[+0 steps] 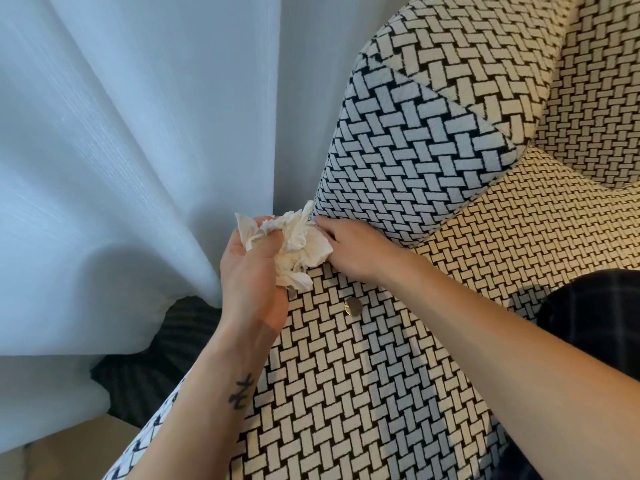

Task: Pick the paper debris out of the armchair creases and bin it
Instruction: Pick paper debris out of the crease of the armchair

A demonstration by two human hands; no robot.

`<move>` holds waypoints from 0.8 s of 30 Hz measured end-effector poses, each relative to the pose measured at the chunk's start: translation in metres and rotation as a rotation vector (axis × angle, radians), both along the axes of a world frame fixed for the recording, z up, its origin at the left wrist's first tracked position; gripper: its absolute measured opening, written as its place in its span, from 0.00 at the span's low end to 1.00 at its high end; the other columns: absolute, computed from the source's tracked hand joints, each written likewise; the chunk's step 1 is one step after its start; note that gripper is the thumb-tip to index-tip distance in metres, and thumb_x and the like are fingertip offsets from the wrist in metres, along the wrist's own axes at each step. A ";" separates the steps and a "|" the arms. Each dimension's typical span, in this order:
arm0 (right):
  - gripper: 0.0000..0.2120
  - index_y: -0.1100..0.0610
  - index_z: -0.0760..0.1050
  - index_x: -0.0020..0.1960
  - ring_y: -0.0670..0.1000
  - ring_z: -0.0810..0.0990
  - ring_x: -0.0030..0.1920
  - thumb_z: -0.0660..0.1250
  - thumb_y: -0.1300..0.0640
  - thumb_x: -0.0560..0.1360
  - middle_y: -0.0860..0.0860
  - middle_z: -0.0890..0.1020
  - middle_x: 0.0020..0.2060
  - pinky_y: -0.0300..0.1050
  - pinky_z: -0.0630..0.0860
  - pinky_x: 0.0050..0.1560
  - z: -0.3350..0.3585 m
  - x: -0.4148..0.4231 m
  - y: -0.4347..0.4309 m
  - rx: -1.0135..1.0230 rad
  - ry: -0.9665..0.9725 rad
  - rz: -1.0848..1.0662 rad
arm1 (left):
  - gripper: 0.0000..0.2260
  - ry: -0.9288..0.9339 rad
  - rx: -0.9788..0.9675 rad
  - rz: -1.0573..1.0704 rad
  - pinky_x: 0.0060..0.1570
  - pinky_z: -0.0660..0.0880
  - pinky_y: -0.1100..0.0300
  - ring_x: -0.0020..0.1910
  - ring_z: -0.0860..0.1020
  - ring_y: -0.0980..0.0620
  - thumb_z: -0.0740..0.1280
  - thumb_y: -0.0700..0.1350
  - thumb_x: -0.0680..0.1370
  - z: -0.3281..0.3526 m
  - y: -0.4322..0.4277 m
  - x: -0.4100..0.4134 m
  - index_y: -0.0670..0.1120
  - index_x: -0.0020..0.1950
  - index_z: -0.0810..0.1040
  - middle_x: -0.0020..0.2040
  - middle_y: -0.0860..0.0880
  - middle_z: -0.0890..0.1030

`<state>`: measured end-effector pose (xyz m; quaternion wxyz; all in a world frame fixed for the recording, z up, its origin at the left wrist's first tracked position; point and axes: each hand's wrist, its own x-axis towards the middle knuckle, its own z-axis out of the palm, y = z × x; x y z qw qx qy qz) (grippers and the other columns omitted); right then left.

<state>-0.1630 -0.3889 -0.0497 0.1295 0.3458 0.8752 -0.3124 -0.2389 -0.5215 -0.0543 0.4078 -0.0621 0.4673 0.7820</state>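
Head view: my left hand (249, 271) grips a crumpled wad of tissue paper (299, 245) at the armchair (346, 375) arm's front crease. My right hand (349, 252) reaches into that crease, touching the wad; whether it pinches anything I cannot tell. I'm mid-collection, I judge. Next I should clear the crease, then find a bin, none in sight.

A paper wad (304, 245) is gripped in the curled fingers of the left hand (252, 271), palm turned up. The right hand (349, 252) is held knuckles-up beside it, fingertips hidden.
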 end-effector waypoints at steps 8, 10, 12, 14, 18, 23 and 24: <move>0.13 0.55 0.72 0.60 0.55 0.79 0.51 0.63 0.49 0.81 0.53 0.81 0.54 0.49 0.76 0.50 -0.006 -0.025 -0.002 0.066 -0.161 0.084 | 0.09 -0.034 -0.004 0.026 0.44 0.82 0.55 0.46 0.85 0.49 0.62 0.31 0.81 0.002 -0.001 -0.004 0.44 0.51 0.76 0.44 0.47 0.85; 0.16 0.54 0.71 0.64 0.55 0.79 0.52 0.63 0.47 0.80 0.53 0.81 0.56 0.52 0.77 0.54 -0.008 -0.019 -0.002 0.026 -0.114 0.067 | 0.08 -0.023 0.003 0.015 0.47 0.82 0.54 0.47 0.85 0.49 0.62 0.31 0.81 0.002 -0.002 -0.002 0.44 0.52 0.76 0.45 0.46 0.84; 0.16 0.53 0.69 0.64 0.55 0.79 0.52 0.63 0.47 0.80 0.51 0.81 0.55 0.55 0.78 0.56 -0.011 -0.010 -0.005 -0.015 -0.044 0.033 | 0.08 -0.025 0.018 -0.003 0.49 0.82 0.54 0.47 0.84 0.49 0.62 0.31 0.81 0.003 -0.003 0.000 0.43 0.53 0.76 0.47 0.46 0.84; 0.17 0.50 0.69 0.65 0.54 0.80 0.53 0.63 0.46 0.79 0.49 0.81 0.56 0.56 0.78 0.57 -0.012 -0.003 -0.009 -0.046 0.007 0.005 | 0.08 -0.023 0.018 -0.008 0.50 0.81 0.53 0.48 0.84 0.49 0.62 0.32 0.81 0.003 -0.003 0.002 0.43 0.55 0.76 0.47 0.45 0.83; 0.23 0.42 0.65 0.76 0.51 0.74 0.69 0.61 0.44 0.81 0.45 0.75 0.71 0.50 0.70 0.71 0.003 0.008 -0.008 -0.100 0.027 0.010 | 0.08 -0.013 0.015 -0.024 0.49 0.82 0.53 0.47 0.84 0.49 0.62 0.31 0.81 0.001 -0.001 0.004 0.44 0.53 0.76 0.47 0.46 0.83; 0.25 0.39 0.62 0.79 0.40 0.64 0.74 0.62 0.49 0.83 0.39 0.66 0.77 0.38 0.60 0.70 0.028 0.055 -0.013 -0.082 0.097 -0.042 | 0.09 0.046 -0.015 -0.052 0.47 0.80 0.54 0.49 0.83 0.48 0.63 0.33 0.81 -0.002 0.001 0.011 0.46 0.50 0.77 0.47 0.47 0.83; 0.25 0.39 0.63 0.78 0.38 0.64 0.72 0.63 0.49 0.83 0.38 0.67 0.76 0.37 0.61 0.69 0.031 0.066 -0.018 -0.097 0.126 -0.072 | 0.08 0.060 -0.028 -0.061 0.48 0.80 0.54 0.49 0.83 0.48 0.63 0.33 0.81 -0.001 0.002 0.015 0.46 0.50 0.77 0.48 0.46 0.82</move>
